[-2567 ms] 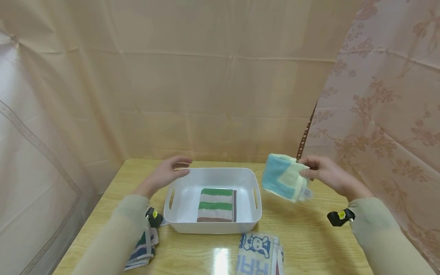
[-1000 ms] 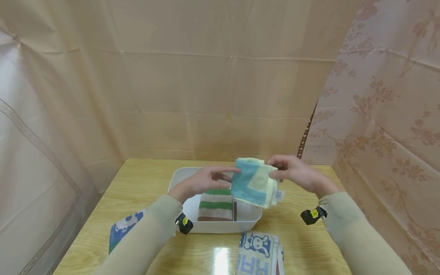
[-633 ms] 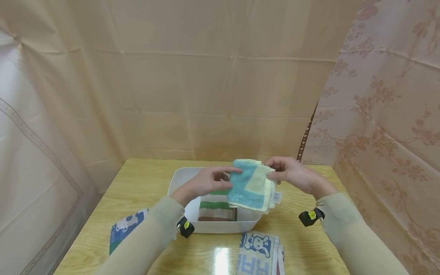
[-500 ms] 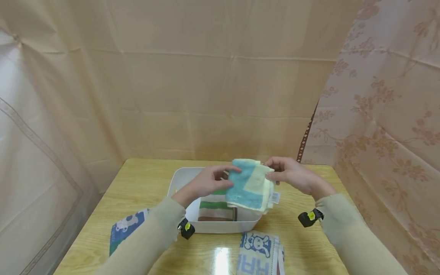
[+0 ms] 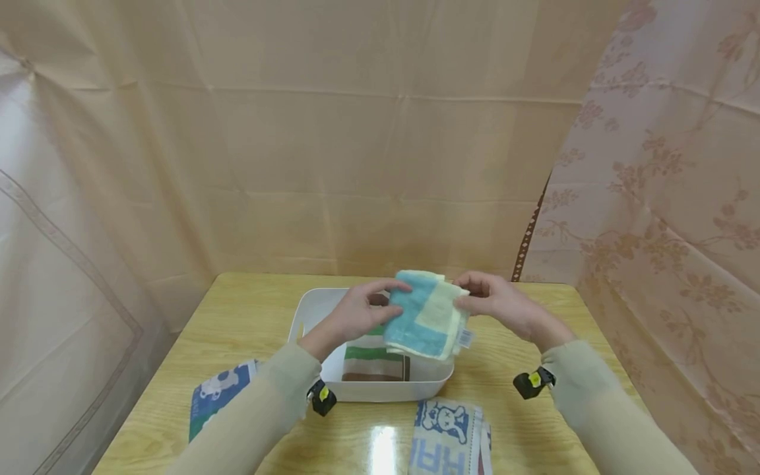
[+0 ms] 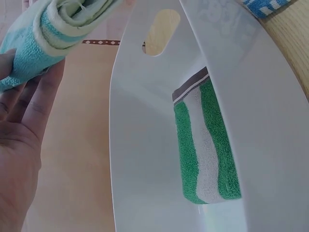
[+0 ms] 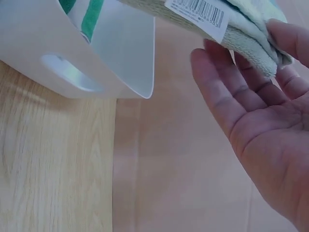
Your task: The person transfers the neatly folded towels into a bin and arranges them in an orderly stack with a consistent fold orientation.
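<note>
Both hands hold a folded blue and pale-yellow towel point(image 5: 423, 315) in the air above the right part of a white plastic basket point(image 5: 380, 392). My left hand point(image 5: 356, 309) pinches the towel's left edge, thumb on one face and fingers on the other, as the left wrist view also shows. At the opposite edge, my right hand point(image 5: 501, 305) grips it between thumb and fingers. A barcode label point(image 7: 200, 14) hangs from the towel near the right hand. Inside the basket lies a folded green-and-grey striped towel point(image 5: 373, 363), partly covered by the held one in the head view.
On the wooden table point(image 5: 249, 303), a blue towel with a bear print point(image 5: 220, 389) lies at the left, partly behind the left sleeve. Another folded bear-print towel point(image 5: 442, 439) lies in front of the basket. Curtains point(image 5: 368, 165) hang behind the table and at both sides.
The right hand has brought the blue and yellow towel leftward from beside the basket to above it. The left hand has moved right and taken its left edge. Lately both have shifted slightly left.
</note>
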`<action>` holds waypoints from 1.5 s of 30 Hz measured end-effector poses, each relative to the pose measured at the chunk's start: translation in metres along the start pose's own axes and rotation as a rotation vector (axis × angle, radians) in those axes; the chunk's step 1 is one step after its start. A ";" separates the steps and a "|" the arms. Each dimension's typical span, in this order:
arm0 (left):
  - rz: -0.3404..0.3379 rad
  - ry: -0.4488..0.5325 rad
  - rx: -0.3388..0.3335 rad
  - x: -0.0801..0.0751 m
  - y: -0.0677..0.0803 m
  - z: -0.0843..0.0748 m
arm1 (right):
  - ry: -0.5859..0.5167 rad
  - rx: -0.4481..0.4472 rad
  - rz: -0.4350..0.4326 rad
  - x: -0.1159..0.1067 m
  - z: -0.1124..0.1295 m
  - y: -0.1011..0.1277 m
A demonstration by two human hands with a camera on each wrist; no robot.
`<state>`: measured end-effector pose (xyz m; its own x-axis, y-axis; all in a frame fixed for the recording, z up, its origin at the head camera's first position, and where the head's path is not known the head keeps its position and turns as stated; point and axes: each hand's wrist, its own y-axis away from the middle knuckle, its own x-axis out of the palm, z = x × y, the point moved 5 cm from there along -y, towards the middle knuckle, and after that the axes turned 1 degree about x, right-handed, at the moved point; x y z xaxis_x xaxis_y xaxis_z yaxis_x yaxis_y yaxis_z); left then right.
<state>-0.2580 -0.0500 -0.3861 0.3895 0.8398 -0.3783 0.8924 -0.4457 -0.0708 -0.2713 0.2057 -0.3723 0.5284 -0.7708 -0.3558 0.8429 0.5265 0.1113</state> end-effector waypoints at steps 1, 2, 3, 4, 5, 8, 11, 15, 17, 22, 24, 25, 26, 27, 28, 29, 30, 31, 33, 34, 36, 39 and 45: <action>-0.005 0.001 -0.003 0.000 0.000 0.000 | -0.002 0.001 -0.003 0.000 -0.001 0.000; -0.011 0.000 -0.005 -0.001 0.000 0.000 | -0.005 0.002 -0.006 0.001 -0.001 0.000; -0.018 -0.001 -0.007 -0.001 0.001 0.000 | -0.009 0.003 -0.008 0.002 -0.001 0.000; -0.024 -0.004 -0.007 -0.002 0.001 0.000 | -0.014 0.002 -0.011 0.002 -0.001 0.000; -0.031 -0.008 -0.005 -0.003 0.001 0.000 | -0.019 -0.001 -0.013 0.003 -0.001 0.000; -0.055 -0.027 -0.001 -0.005 0.001 0.000 | -0.037 -0.030 -0.022 0.004 -0.001 -0.001; -0.073 -0.027 -0.002 -0.008 0.001 0.000 | -0.047 -0.051 -0.046 0.005 -0.001 0.000; -0.085 -0.001 -0.006 -0.009 0.001 0.000 | -0.085 -0.041 -0.079 0.006 -0.002 0.001; -0.089 0.009 0.000 -0.010 0.001 0.000 | -0.115 -0.035 -0.084 0.007 -0.003 0.001; -0.099 0.031 0.003 -0.011 0.001 -0.001 | -0.157 -0.050 -0.073 0.010 -0.004 0.002; -0.106 0.047 -0.003 -0.012 0.001 -0.001 | -0.164 -0.065 -0.067 0.011 -0.004 0.002; -0.113 0.054 -0.008 -0.012 0.001 -0.002 | -0.168 -0.071 -0.067 0.012 -0.004 0.002; -0.120 0.058 -0.011 -0.012 0.001 -0.002 | -0.169 -0.078 -0.068 0.012 -0.004 0.001; -0.128 0.064 -0.009 -0.013 0.001 -0.002 | -0.173 -0.084 -0.070 0.013 -0.004 0.001; -0.137 0.072 -0.008 -0.013 0.001 -0.003 | -0.176 -0.090 -0.072 0.013 -0.004 0.001; -0.149 0.075 -0.003 -0.014 0.001 -0.003 | -0.179 -0.093 -0.075 0.014 -0.004 0.001; -0.159 0.077 0.003 -0.014 0.000 -0.003 | -0.181 -0.094 -0.078 0.014 -0.005 0.001; -0.168 0.083 0.005 -0.015 0.000 -0.003 | -0.180 -0.094 -0.081 0.015 -0.004 0.001; -0.186 0.093 0.011 -0.015 0.000 -0.002 | -0.181 -0.099 -0.084 0.017 -0.004 0.002; -0.193 0.096 0.010 -0.016 0.000 -0.002 | -0.175 -0.100 -0.086 0.017 -0.003 0.002; -0.203 0.102 0.009 -0.016 0.000 -0.002 | -0.169 -0.109 -0.092 0.019 -0.002 0.003; -0.212 0.108 0.009 -0.017 0.001 -0.003 | -0.161 -0.130 -0.102 0.020 0.000 0.003; -0.214 0.122 0.012 -0.018 0.001 -0.002 | -0.148 -0.169 -0.107 0.025 0.000 0.004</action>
<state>-0.2636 -0.0644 -0.3775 0.2172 0.9463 -0.2397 0.9550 -0.2567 -0.1483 -0.2545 0.1886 -0.3807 0.4564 -0.8631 -0.2162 0.8725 0.4818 -0.0814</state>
